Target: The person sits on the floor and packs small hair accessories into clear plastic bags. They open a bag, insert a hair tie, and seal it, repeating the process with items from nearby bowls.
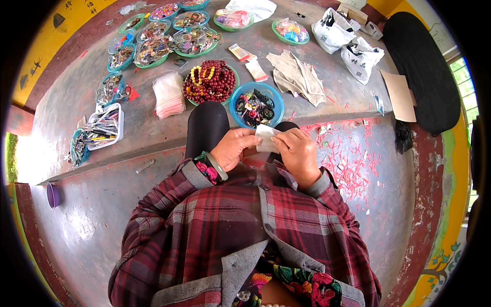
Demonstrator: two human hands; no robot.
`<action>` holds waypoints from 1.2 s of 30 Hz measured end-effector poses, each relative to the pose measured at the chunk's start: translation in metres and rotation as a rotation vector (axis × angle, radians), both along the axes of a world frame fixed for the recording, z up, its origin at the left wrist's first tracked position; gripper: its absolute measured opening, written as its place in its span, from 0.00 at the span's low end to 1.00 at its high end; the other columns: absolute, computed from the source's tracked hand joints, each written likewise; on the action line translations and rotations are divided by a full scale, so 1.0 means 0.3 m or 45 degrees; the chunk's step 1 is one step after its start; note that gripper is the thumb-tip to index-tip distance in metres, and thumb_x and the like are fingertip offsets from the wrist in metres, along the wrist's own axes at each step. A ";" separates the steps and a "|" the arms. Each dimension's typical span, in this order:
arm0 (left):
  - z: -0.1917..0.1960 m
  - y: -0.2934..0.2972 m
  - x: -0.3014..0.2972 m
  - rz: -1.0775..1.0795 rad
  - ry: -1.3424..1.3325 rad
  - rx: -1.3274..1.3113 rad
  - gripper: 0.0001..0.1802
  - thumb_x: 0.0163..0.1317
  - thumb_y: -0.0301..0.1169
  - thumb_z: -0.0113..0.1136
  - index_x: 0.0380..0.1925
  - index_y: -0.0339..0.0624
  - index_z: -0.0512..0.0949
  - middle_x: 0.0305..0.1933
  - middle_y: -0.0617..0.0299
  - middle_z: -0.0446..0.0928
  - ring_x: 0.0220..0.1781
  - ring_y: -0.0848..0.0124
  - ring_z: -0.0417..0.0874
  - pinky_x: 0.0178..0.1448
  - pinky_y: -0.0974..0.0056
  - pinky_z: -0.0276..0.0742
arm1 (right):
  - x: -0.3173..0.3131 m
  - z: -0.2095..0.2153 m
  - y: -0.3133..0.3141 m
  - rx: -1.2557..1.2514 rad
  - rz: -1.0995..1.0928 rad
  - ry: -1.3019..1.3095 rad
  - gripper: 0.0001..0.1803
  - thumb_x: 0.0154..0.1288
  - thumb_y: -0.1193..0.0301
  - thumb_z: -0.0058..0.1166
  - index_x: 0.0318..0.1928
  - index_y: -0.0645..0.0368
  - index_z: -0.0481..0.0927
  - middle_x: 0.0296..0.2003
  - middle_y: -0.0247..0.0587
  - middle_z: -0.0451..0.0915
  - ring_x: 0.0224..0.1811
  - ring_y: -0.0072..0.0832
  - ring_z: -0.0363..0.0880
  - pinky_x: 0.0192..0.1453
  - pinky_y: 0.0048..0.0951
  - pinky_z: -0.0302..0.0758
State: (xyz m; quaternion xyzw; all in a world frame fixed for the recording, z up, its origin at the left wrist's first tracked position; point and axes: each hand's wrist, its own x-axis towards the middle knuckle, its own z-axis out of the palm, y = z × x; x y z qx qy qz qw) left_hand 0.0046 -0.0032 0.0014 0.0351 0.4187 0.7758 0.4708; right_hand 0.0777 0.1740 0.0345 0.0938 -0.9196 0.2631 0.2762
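Note:
Above my lap, a small whitish plastic bag (266,137) is pinched between both hands. My left hand (231,148) grips its left edge with thumb and fingers. On the other side, my right hand (298,152) closes on its right edge. Whether anything lies inside the bag I cannot tell. Just beyond my hands stands a blue basin (233,105) of dark cords and small trinkets. To its left, dark red and yellow bead strings (210,82) fill a green basin. A stack of clear bags with pinkish-red lower edges (169,95) lies left of the beads.
Several basins of trinkets (153,49) crowd the far left of the raised ledge. A white tray of pens and tools (105,128) sits nearer. A beige cloth (296,77) and white plastic bags (361,57) lie right. Red scraps (350,169) litter the lower floor.

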 end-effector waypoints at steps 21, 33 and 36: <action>-0.018 -0.013 -0.011 -0.029 -0.022 0.086 0.15 0.62 0.28 0.52 0.47 0.32 0.73 0.43 0.59 0.77 0.43 0.72 0.80 0.50 0.66 0.76 | 0.012 0.007 -0.004 0.361 0.143 0.155 0.12 0.42 0.73 0.57 0.33 0.52 0.80 0.19 0.30 0.66 0.22 0.27 0.70 0.25 0.29 0.66; 0.009 -0.006 0.002 0.108 0.159 -0.040 0.14 0.61 0.28 0.55 0.45 0.32 0.75 0.42 0.59 0.78 0.38 0.75 0.79 0.42 0.70 0.77 | 0.000 0.012 -0.018 0.038 0.209 0.130 0.09 0.44 0.76 0.62 0.30 0.55 0.80 0.24 0.33 0.73 0.26 0.31 0.74 0.29 0.31 0.70; 0.015 -0.014 0.005 0.178 0.594 -0.193 0.14 0.59 0.25 0.56 0.45 0.31 0.76 0.43 0.58 0.79 0.41 0.74 0.80 0.46 0.68 0.77 | 0.017 0.007 -0.004 -0.179 -0.009 0.082 0.11 0.43 0.76 0.65 0.30 0.58 0.79 0.26 0.38 0.76 0.29 0.34 0.76 0.32 0.31 0.74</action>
